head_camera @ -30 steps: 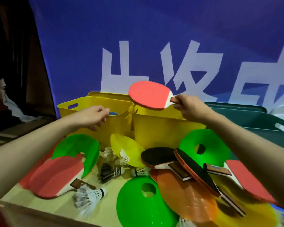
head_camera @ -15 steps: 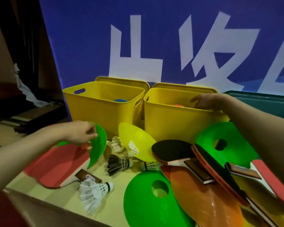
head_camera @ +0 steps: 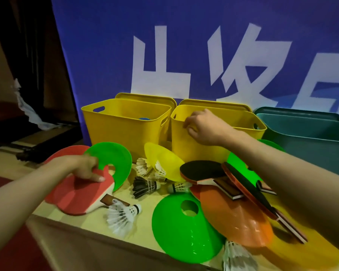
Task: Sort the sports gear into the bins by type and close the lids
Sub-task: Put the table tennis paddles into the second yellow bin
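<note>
While the left hand (head_camera: 82,167) pinches the rim of a green cone (head_camera: 114,159) lying over a red paddle (head_camera: 80,194), the right hand (head_camera: 202,128) hangs loosely curled, holding nothing, at the front wall of the middle yellow bin (head_camera: 194,149) (lid off). Shuttlecocks (head_camera: 123,214), cones and paddles litter the table (head_camera: 82,222) below.

A single head-worn wide-angle view looks forward and down from close above a pale wooden tabletop (head_camera: 74,222). It faces a tall blue banner with white characters (head_camera: 184,45) just behind the table.
</note>
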Action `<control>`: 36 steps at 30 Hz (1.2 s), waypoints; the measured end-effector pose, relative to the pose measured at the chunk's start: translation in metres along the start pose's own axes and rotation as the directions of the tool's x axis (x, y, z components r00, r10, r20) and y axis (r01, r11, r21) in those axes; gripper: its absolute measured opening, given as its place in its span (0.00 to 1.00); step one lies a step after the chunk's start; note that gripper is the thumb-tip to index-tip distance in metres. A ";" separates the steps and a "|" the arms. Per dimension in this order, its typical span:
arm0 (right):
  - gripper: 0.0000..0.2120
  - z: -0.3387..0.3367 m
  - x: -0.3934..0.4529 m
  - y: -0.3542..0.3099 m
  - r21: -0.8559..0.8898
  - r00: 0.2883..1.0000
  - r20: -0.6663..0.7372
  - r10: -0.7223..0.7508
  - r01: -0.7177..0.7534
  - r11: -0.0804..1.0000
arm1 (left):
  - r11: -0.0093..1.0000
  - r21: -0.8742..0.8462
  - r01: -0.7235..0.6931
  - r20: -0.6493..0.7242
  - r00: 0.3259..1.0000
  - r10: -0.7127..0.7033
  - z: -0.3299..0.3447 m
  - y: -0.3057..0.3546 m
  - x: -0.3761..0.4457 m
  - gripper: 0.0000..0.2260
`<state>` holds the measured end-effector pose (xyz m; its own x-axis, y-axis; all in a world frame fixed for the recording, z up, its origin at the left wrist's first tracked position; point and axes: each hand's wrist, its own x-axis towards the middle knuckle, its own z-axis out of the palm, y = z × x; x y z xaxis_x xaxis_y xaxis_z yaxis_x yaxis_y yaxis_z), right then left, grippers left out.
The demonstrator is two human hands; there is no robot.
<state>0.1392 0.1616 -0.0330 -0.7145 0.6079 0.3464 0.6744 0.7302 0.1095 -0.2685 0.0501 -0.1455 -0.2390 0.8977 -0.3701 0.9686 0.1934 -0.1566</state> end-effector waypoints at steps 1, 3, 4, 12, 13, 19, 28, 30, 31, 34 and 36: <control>0.15 0.001 -0.002 -0.006 0.001 1.000 -0.008 -0.013 0.013 1.000 | 0.999 0.031 -0.015 0.026 1.000 0.015 -0.013 0.019 -0.022 0.24; 0.14 0.005 -0.006 -0.018 0.008 0.999 -0.004 -0.047 0.047 0.999 | 0.998 0.060 -0.026 0.027 0.999 0.024 -0.018 0.025 -0.028 0.21; 0.13 0.007 -0.008 -0.025 0.008 0.998 -0.006 -0.070 0.070 0.997 | 0.998 0.048 -0.033 0.020 0.999 0.032 -0.018 0.025 -0.030 0.21; 0.15 0.016 -0.020 -0.085 0.088 0.988 0.005 -0.155 0.154 0.984 | 0.954 -0.253 -0.163 -0.202 0.973 0.112 -0.021 0.015 -0.033 0.20; 0.16 0.018 -0.023 -0.097 0.102 0.988 0.021 -0.153 0.150 0.983 | 0.935 -0.297 -0.194 -0.272 0.956 0.112 -0.023 0.013 -0.033 0.20; 0.32 0.049 -0.038 -0.168 0.027 0.966 0.253 -0.054 0.048 0.998 | 0.846 -0.431 -0.314 -0.514 0.856 0.056 -0.047 0.015 -0.054 0.14; 0.17 0.059 -0.022 -0.149 -0.119 0.981 -0.194 0.002 -0.026 0.993 | 0.816 -0.377 -0.438 -0.718 0.695 0.041 -0.092 0.020 -0.087 0.08; 0.17 0.047 -0.021 -0.141 -0.059 0.972 -0.232 -0.031 0.018 0.998 | 0.795 -0.401 -0.456 -0.754 0.656 -0.003 -0.103 0.023 -0.091 0.09; 0.17 0.039 -0.020 -0.136 -0.050 0.969 -0.242 -0.041 0.030 0.998 | 0.780 -0.409 -0.474 -0.772 0.636 -0.019 -0.109 0.025 -0.094 0.11; 0.17 0.017 -0.022 -0.111 -0.018 0.969 -0.244 -0.027 0.024 1.000 | 0.746 -0.415 -0.520 -0.808 0.588 -0.040 -0.128 0.034 -0.099 0.17; 0.16 0.003 -0.025 -0.085 0.081 0.978 -0.209 0.007 0.011 0.997 | 0.711 -0.458 -0.533 -0.789 0.612 -0.050 -0.136 0.043 -0.100 0.16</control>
<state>0.0996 0.0850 -0.0537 -0.6554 0.5341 0.5340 0.6493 0.7596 0.0371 -0.1934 0.0231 0.0095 -0.1399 0.8523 0.5040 0.8479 -0.1597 0.5055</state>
